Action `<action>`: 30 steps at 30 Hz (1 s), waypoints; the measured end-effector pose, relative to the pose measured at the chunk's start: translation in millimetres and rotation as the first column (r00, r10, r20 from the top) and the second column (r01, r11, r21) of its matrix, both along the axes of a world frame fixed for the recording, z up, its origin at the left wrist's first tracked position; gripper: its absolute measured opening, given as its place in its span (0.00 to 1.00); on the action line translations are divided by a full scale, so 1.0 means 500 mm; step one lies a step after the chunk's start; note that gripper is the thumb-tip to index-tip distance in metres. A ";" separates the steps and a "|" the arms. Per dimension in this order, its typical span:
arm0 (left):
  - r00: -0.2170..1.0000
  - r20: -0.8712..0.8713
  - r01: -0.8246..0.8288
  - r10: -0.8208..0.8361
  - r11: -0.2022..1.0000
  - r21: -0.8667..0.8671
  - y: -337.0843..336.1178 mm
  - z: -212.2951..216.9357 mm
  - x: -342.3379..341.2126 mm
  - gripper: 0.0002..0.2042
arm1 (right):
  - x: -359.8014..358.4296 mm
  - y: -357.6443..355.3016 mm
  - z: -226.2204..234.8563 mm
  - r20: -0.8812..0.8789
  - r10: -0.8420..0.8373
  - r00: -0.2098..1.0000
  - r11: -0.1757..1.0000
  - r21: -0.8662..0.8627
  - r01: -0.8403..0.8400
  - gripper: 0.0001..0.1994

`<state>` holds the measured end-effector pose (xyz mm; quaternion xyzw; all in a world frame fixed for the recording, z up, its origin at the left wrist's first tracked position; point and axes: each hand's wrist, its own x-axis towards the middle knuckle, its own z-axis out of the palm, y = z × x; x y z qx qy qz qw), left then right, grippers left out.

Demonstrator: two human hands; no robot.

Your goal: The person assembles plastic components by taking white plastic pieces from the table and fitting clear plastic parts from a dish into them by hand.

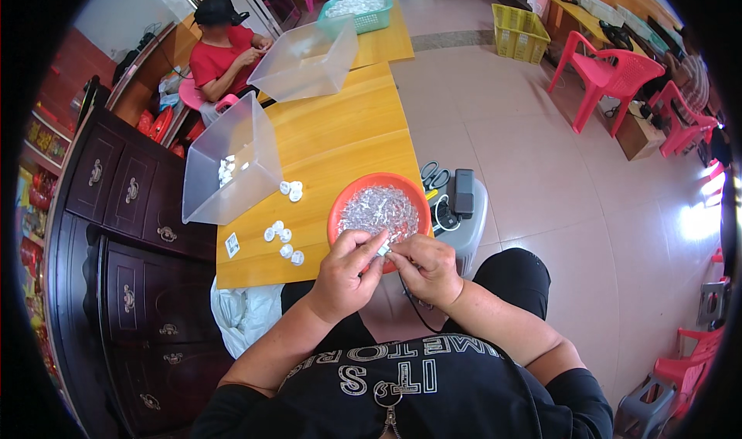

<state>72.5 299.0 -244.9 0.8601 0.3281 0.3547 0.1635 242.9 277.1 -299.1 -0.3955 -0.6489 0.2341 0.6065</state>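
Over the near rim of an orange bowl (337,207), my left hand (349,273) and my right hand (427,269) come together. A small white plastic piece (383,249) is pinched between the fingertips of both; its exact kind is too small to make out. Many small clear plastic pieces (379,211) fill the bowl. To the left on the yellow table (340,145) lie several small round white plastic parts (284,234), with another little group (292,189) farther back.
A clear bin (259,149) with white parts stands left; another clear bin (305,64) and a green basket (363,22) stand farther off. Scissors (434,176) and a black box (464,193) lie on a grey stool right of the bowl. A person in red (224,56) sits across.
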 end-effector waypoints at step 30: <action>0.654 -0.282 -0.731 0.702 0.683 0.005 0.141 -0.250 -0.345 0.17 | -0.019 0.063 -0.086 0.655 0.045 0.754 0.992 -0.120 0.045 0.03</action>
